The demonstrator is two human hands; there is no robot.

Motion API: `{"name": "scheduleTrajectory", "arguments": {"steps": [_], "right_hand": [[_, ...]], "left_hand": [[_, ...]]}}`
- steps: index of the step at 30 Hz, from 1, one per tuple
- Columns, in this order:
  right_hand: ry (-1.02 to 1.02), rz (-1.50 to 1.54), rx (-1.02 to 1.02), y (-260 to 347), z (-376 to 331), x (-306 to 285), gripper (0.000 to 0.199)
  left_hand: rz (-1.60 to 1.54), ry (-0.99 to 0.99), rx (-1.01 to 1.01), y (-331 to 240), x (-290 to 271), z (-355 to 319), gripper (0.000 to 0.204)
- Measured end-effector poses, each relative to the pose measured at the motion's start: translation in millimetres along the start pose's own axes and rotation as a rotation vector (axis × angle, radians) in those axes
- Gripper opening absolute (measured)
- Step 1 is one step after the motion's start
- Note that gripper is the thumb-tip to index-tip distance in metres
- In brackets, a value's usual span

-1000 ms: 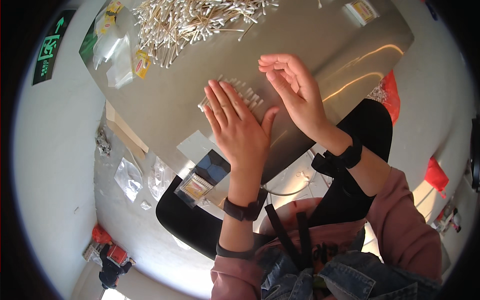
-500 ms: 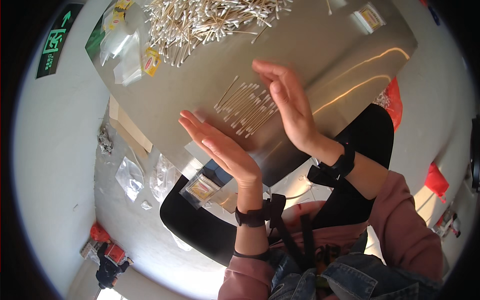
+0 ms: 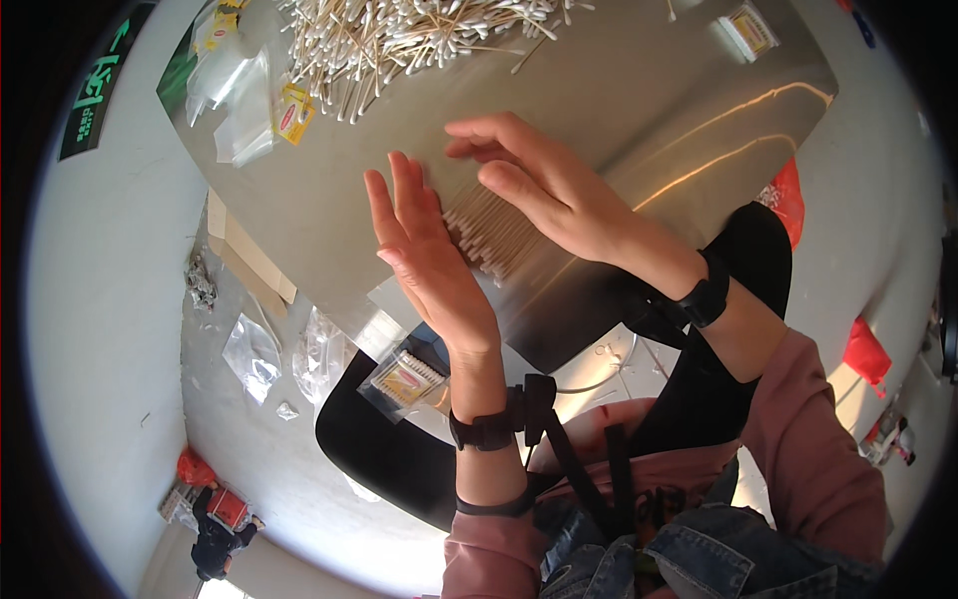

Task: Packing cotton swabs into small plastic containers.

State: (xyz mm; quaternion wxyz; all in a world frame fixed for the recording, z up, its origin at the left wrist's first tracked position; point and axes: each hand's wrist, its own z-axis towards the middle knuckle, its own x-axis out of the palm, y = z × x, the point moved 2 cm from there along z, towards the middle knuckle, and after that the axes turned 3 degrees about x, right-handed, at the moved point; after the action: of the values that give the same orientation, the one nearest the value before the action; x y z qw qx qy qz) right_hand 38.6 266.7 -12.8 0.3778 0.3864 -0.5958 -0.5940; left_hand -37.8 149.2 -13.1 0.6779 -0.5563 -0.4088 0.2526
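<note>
A small row of cotton swabs (image 3: pixel 494 235) lies side by side on the metal table (image 3: pixel 639 110). My left hand (image 3: pixel 429 255) stands on edge at the left of the row, fingers stretched out and palm toward it. On the right, my right hand (image 3: pixel 549 190) arches over the upper end of the swabs, fingers extended and thumb apart, hiding part of them. Neither hand has anything gripped in it. Farther back sits a large loose heap of cotton swabs (image 3: pixel 389 45).
Clear plastic bags (image 3: pixel 239 110) and a yellow card (image 3: pixel 295 113) lie at the table's left. A small pack of swabs (image 3: pixel 748 33) is at the far right; another bagged pack (image 3: pixel 404 382) rests near my left wrist. A red bag (image 3: pixel 786 203) hangs beside the right edge.
My right hand has moved left over the swabs. My left hand has turned more upright against their side. The swabs now lie closer together and more even.
</note>
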Motion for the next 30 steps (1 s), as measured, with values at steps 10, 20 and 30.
{"name": "scheduleTrajectory", "arguments": {"steps": [10, 20, 30], "right_hand": [[-0.215, 0.099, -0.072, -2.0, -27.1, 15.2, 0.063], [-0.197, 0.131, -0.069, 7.2, -30.3, 2.2, 0.061], [-0.151, -0.117, -0.098, 6.8, -44.2, -32.4, 0.060]], "left_hand": [[-0.017, -0.099, -0.001, 1.4, 12.1, -27.3, 0.090], [-0.005, -0.168, 0.086, -13.4, -1.9, -29.6, 0.090], [1.075, 0.289, 0.199, -15.5, -10.0, -55.7, 0.104]]}}
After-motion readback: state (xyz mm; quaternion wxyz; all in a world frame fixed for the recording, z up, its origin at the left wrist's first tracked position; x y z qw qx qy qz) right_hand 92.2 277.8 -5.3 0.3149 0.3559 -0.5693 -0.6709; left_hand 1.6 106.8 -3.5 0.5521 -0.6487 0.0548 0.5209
